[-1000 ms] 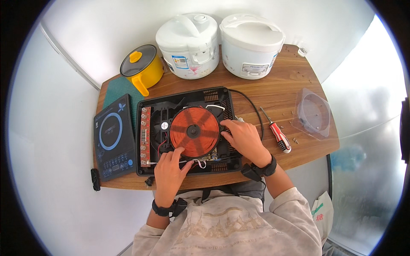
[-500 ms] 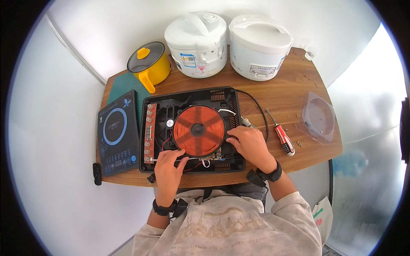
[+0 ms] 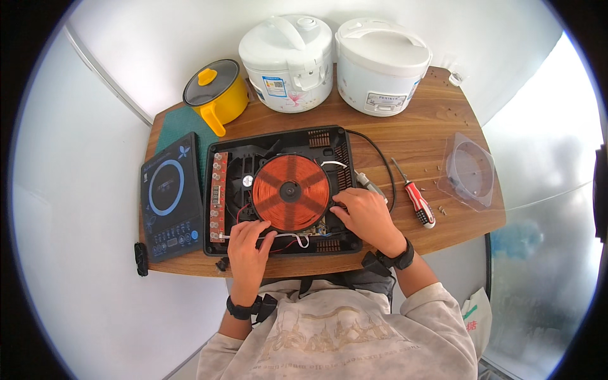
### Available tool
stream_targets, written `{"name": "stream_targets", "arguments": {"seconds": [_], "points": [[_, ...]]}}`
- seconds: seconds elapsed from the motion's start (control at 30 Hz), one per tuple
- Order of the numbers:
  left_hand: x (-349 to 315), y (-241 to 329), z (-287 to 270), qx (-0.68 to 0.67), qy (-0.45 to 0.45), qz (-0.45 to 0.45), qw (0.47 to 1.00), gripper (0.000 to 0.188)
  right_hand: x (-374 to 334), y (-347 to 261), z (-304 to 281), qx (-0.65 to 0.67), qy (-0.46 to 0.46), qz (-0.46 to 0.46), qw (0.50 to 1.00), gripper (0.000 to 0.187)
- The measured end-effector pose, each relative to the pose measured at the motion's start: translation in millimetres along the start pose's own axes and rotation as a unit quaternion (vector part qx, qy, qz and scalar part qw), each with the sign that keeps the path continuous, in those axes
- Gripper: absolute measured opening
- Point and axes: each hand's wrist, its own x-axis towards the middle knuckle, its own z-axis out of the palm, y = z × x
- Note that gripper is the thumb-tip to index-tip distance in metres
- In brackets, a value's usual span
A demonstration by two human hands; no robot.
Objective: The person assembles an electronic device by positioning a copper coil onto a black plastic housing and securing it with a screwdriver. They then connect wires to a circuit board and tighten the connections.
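A round copper coil (image 3: 292, 215) with dark radial bands lies inside the black base (image 3: 278, 251) of an opened induction cooker. My left hand (image 3: 249, 252) is at the coil's near left edge, its thumb and fingers bent against the rim. On the coil's right side, my right hand (image 3: 368, 215) pinches the rim, fingertips partly hidden behind the hand. A red circuit board (image 3: 218, 197) runs along the base's left side. White and red wires pass near the left hand. The cooker's dark glass top panel (image 3: 170, 190) lies left of the base.
A red-and-white screwdriver (image 3: 420, 204) lies to the right, with several screws (image 3: 442, 210) and a clear plastic tray (image 3: 470, 168) beyond. Along the back stand a yellow pot (image 3: 225, 104) and two white rice cookers (image 3: 288, 69). A black cord (image 3: 387, 163) curves beside the base.
The whole view has shifted slightly left. Both hands stay at the coil's rim, with only small finger movements; the coil keeps its place in the base.
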Motion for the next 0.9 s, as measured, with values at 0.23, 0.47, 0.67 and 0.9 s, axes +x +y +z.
{"name": "stream_targets", "arguments": {"seconds": [0.23, 0.47, 0.67, 0.9], "points": [[1, -6, 0, -0.034, -0.010, -0.014, 0.999, 0.028, 1, 1, 0, -0.019, -0.014, -0.014, 1.000, 0.017], [1, -7, 0, -0.068, -0.012, -0.031, 0.997, 0.029, 1, 3, 0, -0.007, -0.007, -0.029, 1.000, 0.018], [-1, -13, -3, -0.103, -0.044, -0.047, 0.993, 0.029, 1, 8, 1, 0.011, -0.021, -0.012, 1.000, 0.018], [1, -11, -6, -0.113, -0.049, -0.049, 0.991, 0.029, 0, 9, 2, 0.021, -0.028, -0.001, 0.999, 0.020]]}}
